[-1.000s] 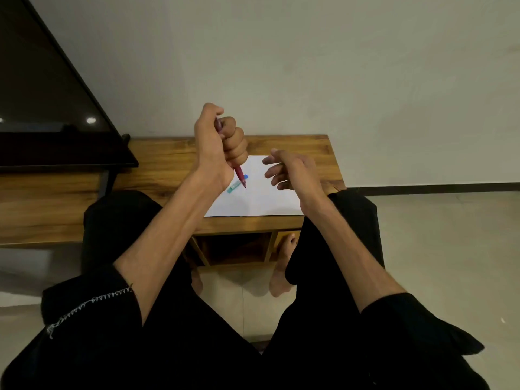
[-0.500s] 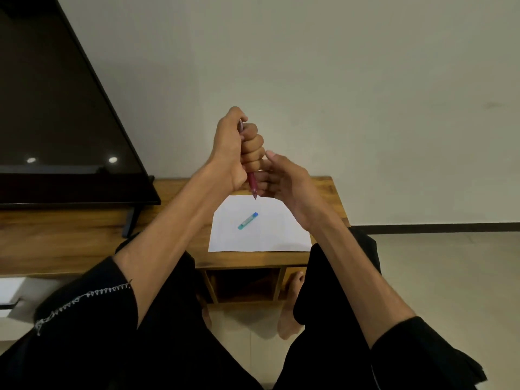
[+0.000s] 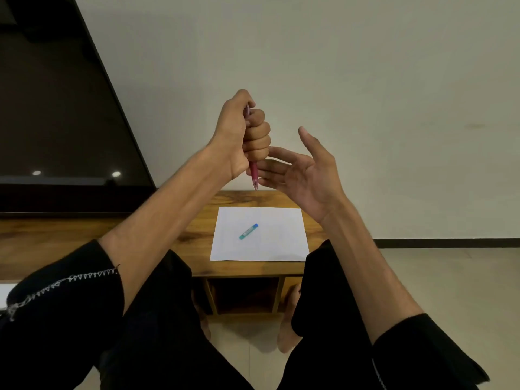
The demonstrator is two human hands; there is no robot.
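My left hand (image 3: 242, 136) is raised above the table and grips a pink pen (image 3: 254, 174) in a fist, tip pointing down. My right hand (image 3: 306, 173) is held beside it, palm turned toward me, fingers spread and nearly straight; its fingertips reach the lower part of the pen. Below, a white sheet of paper (image 3: 278, 237) lies on the wooden table (image 3: 194, 237), and a small teal tube with a blue cap (image 3: 248, 231) lies on the sheet.
A large dark TV screen (image 3: 56, 122) stands on the table at the left. My knees in black trousers are against the table's front edge, bare feet (image 3: 287, 319) on the tiled floor by an open shelf (image 3: 244, 294). A plain wall is behind.
Both hands have risen higher above the table. My right hand has turned palm toward me and its fingers have opened out beside the pen. The left fist keeps its grip on the pen.
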